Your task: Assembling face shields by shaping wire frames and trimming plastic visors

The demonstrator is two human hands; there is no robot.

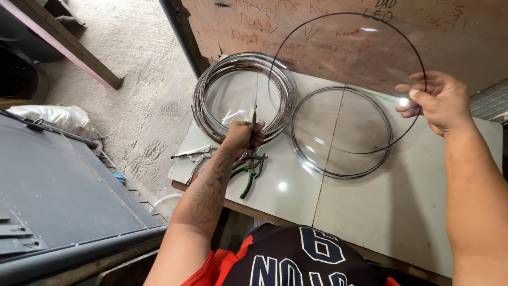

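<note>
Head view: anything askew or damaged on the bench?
Nothing damaged. The wire coil overhangs the table's back-left corner, and the green-handled pliers lie near the front edge. The right hand holds a loose wire hoop aloft.

a pale glossy bench [370, 212] fills the centre, lamp glints on it. bare concrete floor [143, 69] at 10 o'clock, scribbled brown board wall [328, 32] at 12, dark grey bin [58, 185] at 8.

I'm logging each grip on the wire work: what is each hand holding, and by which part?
The right hand pinches a single wire loop at its right edge. The left hand grips a thin dark tool around its lower shaft.
</note>
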